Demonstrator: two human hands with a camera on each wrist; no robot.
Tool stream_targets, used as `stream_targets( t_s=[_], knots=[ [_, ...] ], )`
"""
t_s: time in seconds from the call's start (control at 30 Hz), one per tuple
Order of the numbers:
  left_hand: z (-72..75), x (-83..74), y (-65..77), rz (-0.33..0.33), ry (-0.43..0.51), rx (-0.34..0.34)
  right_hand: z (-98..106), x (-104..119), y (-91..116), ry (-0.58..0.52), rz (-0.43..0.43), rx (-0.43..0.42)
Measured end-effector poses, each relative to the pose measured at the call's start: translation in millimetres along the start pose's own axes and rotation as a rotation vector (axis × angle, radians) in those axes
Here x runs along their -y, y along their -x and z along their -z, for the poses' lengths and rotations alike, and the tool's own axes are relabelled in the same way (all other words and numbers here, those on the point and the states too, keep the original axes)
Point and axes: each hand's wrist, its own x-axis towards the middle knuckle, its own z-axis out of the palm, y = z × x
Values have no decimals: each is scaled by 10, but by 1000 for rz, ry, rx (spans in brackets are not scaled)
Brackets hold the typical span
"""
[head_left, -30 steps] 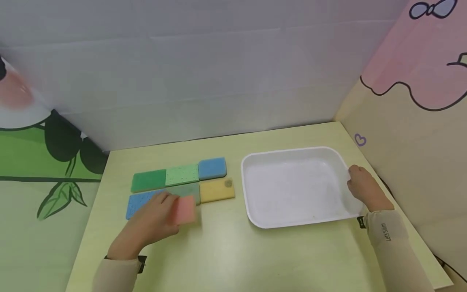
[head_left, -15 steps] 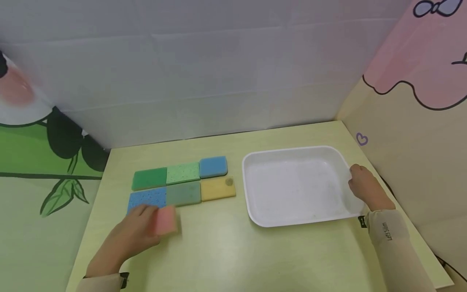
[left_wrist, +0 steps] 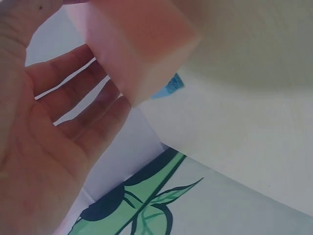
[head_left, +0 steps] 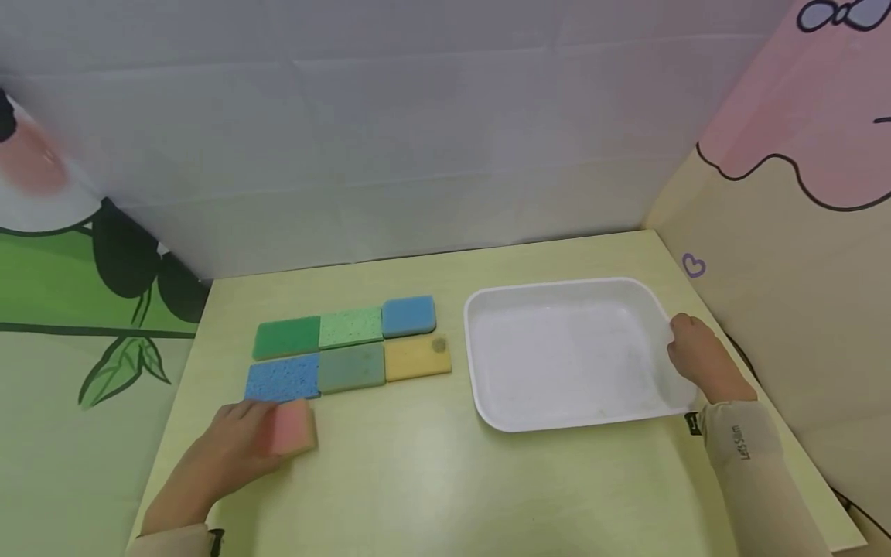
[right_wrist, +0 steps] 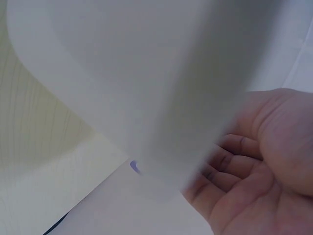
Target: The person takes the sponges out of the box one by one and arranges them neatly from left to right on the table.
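My left hand [head_left: 230, 449] pinches a pink sponge [head_left: 294, 428] just in front of the blue speckled sponge [head_left: 281, 377] at the table's left. In the left wrist view the sponge [left_wrist: 146, 44] is a thick block, with my fingers along one side of it. Beside the speckled one lie a grey-green sponge [head_left: 351, 367] and a yellow sponge [head_left: 418, 357] with a dark round spot. My right hand [head_left: 703, 356] grips the right rim of a white tray [head_left: 557, 356], which has nothing in it. In the right wrist view my fingers curl at the tray's wall [right_wrist: 190, 98].
Behind the front row lie a dark green sponge [head_left: 287, 338], a light green speckled sponge [head_left: 351, 328] and a smaller blue sponge [head_left: 408, 316]. A pale wall [head_left: 418, 155] rises at the table's back edge, and a decorated wall [head_left: 786, 309] bounds the right.
My left hand has carried the pink sponge left and slightly toward me, from in front of the grey-green sponge to in front of the blue speckled one. My right hand stays at the tray.
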Motion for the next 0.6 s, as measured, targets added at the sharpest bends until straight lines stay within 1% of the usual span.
stream_targets(
  t_s=[0.07, 0.2, 0.3, 0.47, 0.6],
  knots=[
    [-26, 43, 0, -4, -8, -8, -2, -3, -3, -3, -3, 0],
    [-85, 104, -2, -44, -21, -41, -13, -3, -5, -1, 1, -11],
    [-124, 129, -1, -60, -14, -60, -21, 1, -3, 3, 7, -24],
    [-174, 148, -13, -46, -9, -51, -24, 10, 8, -7, 14, -34],
    [-194, 139, -27, -29, -10, -28, -27, 20, 23, -15, 12, -38]
  ],
)
